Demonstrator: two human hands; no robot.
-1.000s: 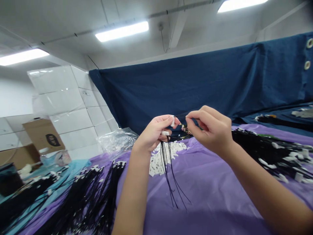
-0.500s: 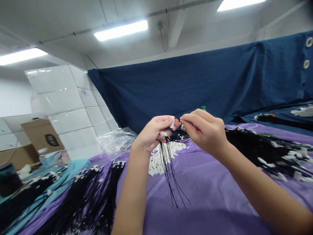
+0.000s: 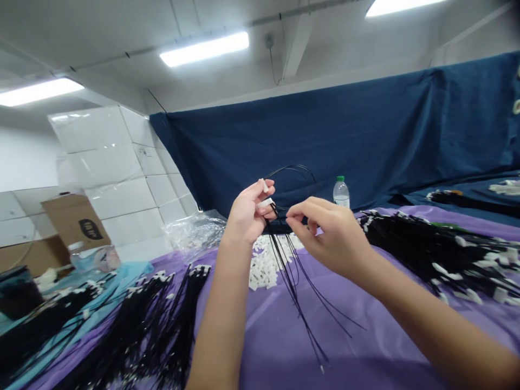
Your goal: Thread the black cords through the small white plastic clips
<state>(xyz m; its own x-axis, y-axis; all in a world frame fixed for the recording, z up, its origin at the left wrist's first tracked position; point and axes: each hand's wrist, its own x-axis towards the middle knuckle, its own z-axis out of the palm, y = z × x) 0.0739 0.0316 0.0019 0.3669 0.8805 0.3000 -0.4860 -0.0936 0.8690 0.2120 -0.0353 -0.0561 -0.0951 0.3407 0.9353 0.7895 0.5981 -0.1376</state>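
Navy curtain (image 3: pixel 252 141) hanging across the back, green-capped bottle (image 3: pixel 341 193) standing before it, white boxes (image 3: pixel 116 168) stacked at left, brown carton (image 3: pixel 67 216) near them, crumpled clear plastic (image 3: pixel 195 232) alongside, lit lamps (image 3: pixel 205 49) overhead.

The head camera looks forward across purple cloth (image 3: pixel 272 338).

There are two hands, one left hand (image 3: pixel 249 214) and one right hand (image 3: pixel 331 227), at least two white tags (image 3: pixel 266 203) in the left, one pile of loose white pieces (image 3: pixel 263 271), uncountable, three ceiling lights (image 3: pixel 205 49), and one green-capped bottle (image 3: pixel 341 193).
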